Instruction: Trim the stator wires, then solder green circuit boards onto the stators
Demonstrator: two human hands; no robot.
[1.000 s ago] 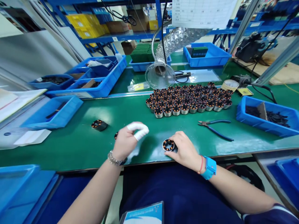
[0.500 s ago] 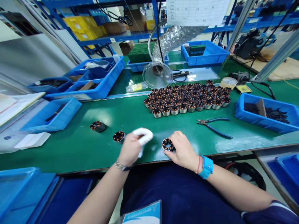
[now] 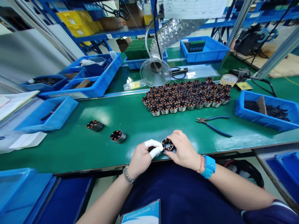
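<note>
Head view shows the right hand (image 3: 183,150) gripping a metal-rimmed ring (image 3: 167,148), the left hand (image 3: 141,157) touching its rim, finger closure unclear.

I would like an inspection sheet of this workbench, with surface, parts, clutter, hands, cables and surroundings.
Surface: green bench top, shiny with reflections.
Parts: one wound ring between the hands; two separate rings at left; a close-packed group behind.
Clutter: pliers, handles spread.
Hands: right hand grips the wound ring; left hand has white-covered fingertips at its edge.
Cables: black cable hangs before the silver duct.
Surroundings: blue bin at right; yellow boxes at left rear.
</note>
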